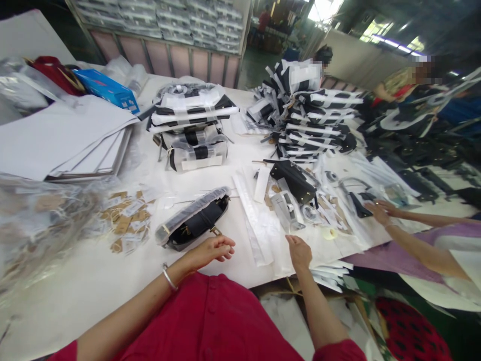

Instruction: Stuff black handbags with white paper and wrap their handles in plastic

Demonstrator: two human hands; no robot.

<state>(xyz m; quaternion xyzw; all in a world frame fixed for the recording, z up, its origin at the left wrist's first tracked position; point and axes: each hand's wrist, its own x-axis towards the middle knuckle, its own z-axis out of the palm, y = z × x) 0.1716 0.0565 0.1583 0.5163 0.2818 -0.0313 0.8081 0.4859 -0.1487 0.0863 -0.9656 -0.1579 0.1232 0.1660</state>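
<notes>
My left hand [215, 250] is held over the near edge of the table, its fingers loosely stretched and nothing in them. Just beyond it lies a black handbag [197, 220] on its side, with clear wrapping along its upper edge and a gold-coloured fitting near my fingers. My right hand [299, 253] hovers farther right, fingers loosely bent, with no object visible in it. Between and beyond my hands are clear plastic strips [255, 228]. Past the right hand, another black bag [295, 180] rests among wrapping pieces and a grey packet [287, 208].
Stacked wrapped bags [191, 115] stand at the back, with a taller pile [315, 123] to their right. Cardboard tags [128, 218], plastic bags [45, 215] and white sheets [63, 135] lie at left. A co-worker's hands [381, 210] handle a dark piece at right.
</notes>
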